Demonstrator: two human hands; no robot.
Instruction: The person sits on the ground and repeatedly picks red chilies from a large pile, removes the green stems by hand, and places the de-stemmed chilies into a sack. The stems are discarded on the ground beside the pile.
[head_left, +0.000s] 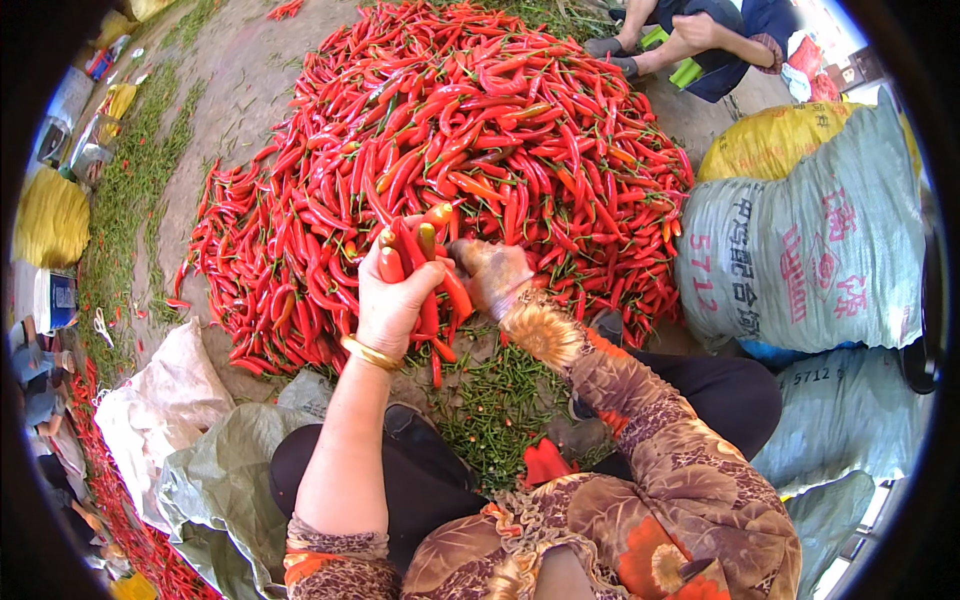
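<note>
A large heap of red chili peppers (480, 135) fills the ground before me, most with green stems on. My left hand (401, 289) grips a bunch of several red chili peppers (431, 304), their stemless tops pointing up. Close beside it, at the right of the bunch, is my right hand (491, 274), its fingers dark with stains; its fingertips are partly hidden, so what they hold cannot be told. Below both hands, between my legs, lies a pile of green pepper stems (491, 405).
Stuffed woven sacks (810, 255) stand at the right, with a yellow sack (772, 142) behind. Another person (697, 37) sits beyond the heap at the upper right. Crumpled empty-looking sacks (225, 457) lie at my left. Green stems (135, 180) litter the ground further left.
</note>
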